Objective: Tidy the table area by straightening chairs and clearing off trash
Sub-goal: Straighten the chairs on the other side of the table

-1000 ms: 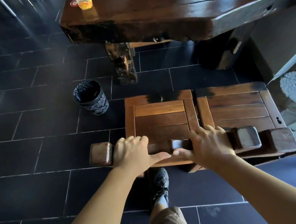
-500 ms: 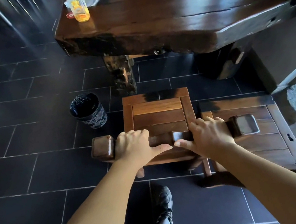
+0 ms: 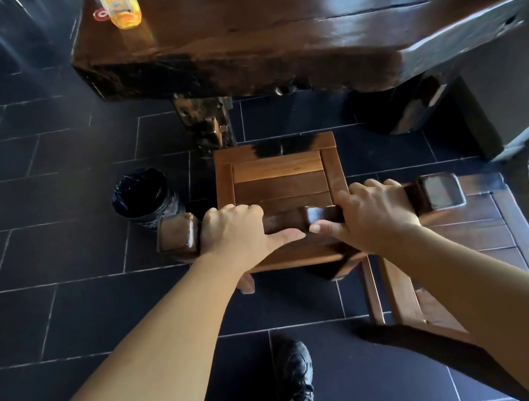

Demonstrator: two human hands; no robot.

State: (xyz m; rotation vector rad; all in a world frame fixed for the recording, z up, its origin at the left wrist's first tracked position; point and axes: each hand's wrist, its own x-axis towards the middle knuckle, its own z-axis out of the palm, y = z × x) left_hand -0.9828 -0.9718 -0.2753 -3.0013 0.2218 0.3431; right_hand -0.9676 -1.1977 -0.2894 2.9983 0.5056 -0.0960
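Item: wooden chair (image 3: 278, 177), slatted seat, standing on dark floor tiles directly ahead of the person, its front edge just under the overhang of the heavy wooden table (image 3: 297, 21).

Top rail (image 3: 307, 216): long axis runs left to right, across the line of the arms and roughly parallel to the table's near edge.

Left hand (image 3: 236, 229): wrapped over the rail left of centre, fingers curled over the far side, thumb lying along the near face. Right hand (image 3: 372, 209): same grip right of centre, thumb tips nearly meeting. Both hands equally near, one to each side of the rail's middle.

Governing relation: the table lies straight beyond the chair from the hands, so an even push along the arms would probably seat it squarely (uneven pressure would likely skew it).

Adjacent: second chair (image 3: 470, 237) at right, close beside; lined waste bin (image 3: 144, 195) at left; plastic bottle (image 3: 120, 1) on the table's far corner, presumably trash.
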